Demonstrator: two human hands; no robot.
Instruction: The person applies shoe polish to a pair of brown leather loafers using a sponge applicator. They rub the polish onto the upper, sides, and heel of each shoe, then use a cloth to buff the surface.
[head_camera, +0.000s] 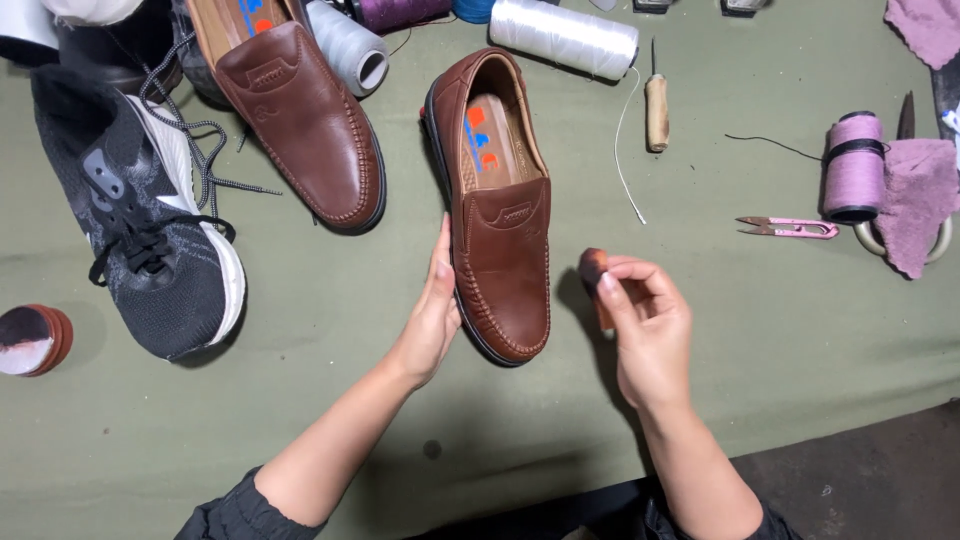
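Note:
A brown leather loafer (500, 220) lies on the green cloth-covered table (760, 330), toe toward me. My left hand (432, 310) rests flat against its left side near the toe, fingers straight. My right hand (645, 325) is just right of the shoe, its fingers closed on a small brown-stained applicator (594, 270) whose tip points up-left toward the toe. The applicator does not touch the shoe.
A second brown loafer (305, 120) and a black-and-white sneaker (150, 220) lie at the left. A polish tin (30, 340) sits at the left edge. Thread spools (565, 35), an awl (656, 110), pink snips (790, 228), a purple spool (852, 165) and purple cloth (920, 200) lie behind and right.

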